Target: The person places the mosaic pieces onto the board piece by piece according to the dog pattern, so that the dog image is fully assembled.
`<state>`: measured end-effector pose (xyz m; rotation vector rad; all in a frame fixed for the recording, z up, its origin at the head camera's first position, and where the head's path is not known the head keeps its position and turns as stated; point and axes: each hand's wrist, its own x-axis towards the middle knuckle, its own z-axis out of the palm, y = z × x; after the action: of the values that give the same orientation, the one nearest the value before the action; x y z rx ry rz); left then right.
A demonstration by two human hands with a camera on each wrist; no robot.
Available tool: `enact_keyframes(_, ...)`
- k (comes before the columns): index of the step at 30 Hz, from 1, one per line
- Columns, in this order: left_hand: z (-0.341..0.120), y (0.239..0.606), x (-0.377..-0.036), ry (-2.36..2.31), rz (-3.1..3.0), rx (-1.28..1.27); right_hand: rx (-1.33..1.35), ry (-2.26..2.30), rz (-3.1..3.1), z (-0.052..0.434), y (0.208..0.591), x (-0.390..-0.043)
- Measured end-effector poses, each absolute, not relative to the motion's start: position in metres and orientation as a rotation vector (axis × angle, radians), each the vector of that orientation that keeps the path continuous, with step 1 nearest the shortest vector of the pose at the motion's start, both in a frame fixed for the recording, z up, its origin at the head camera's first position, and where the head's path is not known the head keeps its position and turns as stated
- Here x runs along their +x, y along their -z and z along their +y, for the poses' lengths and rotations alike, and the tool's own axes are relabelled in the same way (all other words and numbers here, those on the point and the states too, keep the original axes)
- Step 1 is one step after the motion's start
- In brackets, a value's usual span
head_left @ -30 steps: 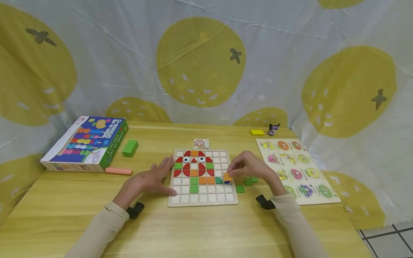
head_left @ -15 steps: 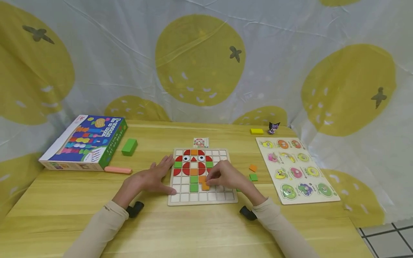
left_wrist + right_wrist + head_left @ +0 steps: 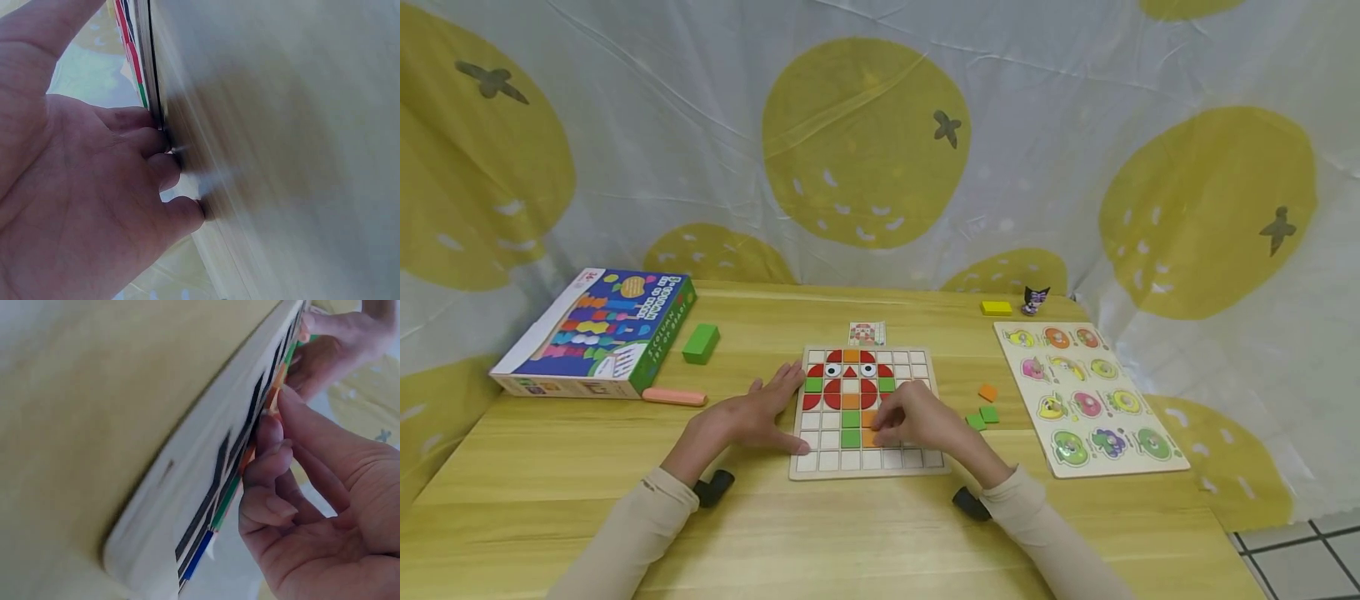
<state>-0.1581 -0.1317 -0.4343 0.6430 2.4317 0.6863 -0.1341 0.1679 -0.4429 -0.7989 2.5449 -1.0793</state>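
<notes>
A square wooden grid board lies on the table, with red, green and orange tiles forming a figure with two eyes. My right hand is over the board's lower middle. Its thumb and fingertips pinch an orange tile, low against the board beside the lower green tile. This hand covers the cells to the right; in the right wrist view, a blue tile and a green tile show there. My left hand rests at the board's left edge, fingers spread and thumb on its lower left.
A small pattern card lies behind the board. Right of it are a loose orange tile, two green tiles and a fruit puzzle board. A toy box, green block and orange stick lie left.
My right hand has carried the orange tile from the board's right edge leftward, then lowered it into the cell beside the lower green tile. The left hand has stayed in place.
</notes>
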Motion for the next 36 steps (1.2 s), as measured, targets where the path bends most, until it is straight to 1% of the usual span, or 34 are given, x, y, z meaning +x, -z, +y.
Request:
enact_keyframes(8, -0.132, 0.435, -0.158, -0.688, 2.43, 0.643, -0.781, 1.061, 2.584, 0.163, 0.441, -0.13)
enact_keyframes(14, -0.133, 0.434, -0.158, -0.681, 2.433, 0.633, -0.844, 1.1, 2.557, 0.175, 0.438, -0.139)
enact_keyframes(17, -0.133, 0.434, -0.158, -0.674, 2.436, 0.629, -0.859, 1.134, 2.538, 0.196, 0.43, -0.149)
enact_keyframes(22, -0.131, 0.433, -0.159, -0.676, 2.434, 0.642, -0.814, 1.226, 2.526, 0.253, 0.417, -0.167)
enact_keyframes(25, -0.13, 0.434, -0.159, -0.678, 2.432, 0.643, -0.734, 1.221, 2.584, 0.29, 0.418, -0.173)
enact_keyframes(29, -0.131, 0.434, -0.159, -0.678, 2.431, 0.643, -0.652, 1.163, 2.677, 0.33, 0.429, -0.178)
enact_keyframes(32, -0.131, 0.434, -0.158, -0.683, 2.43, 0.645, -0.596, 1.149, 2.691, 0.347, 0.437, -0.18)
enact_keyframes(36, -0.132, 0.434, -0.157, -0.689, 2.433, 0.654, -0.466, 1.107, 2.703, 0.353, 0.442, -0.18)
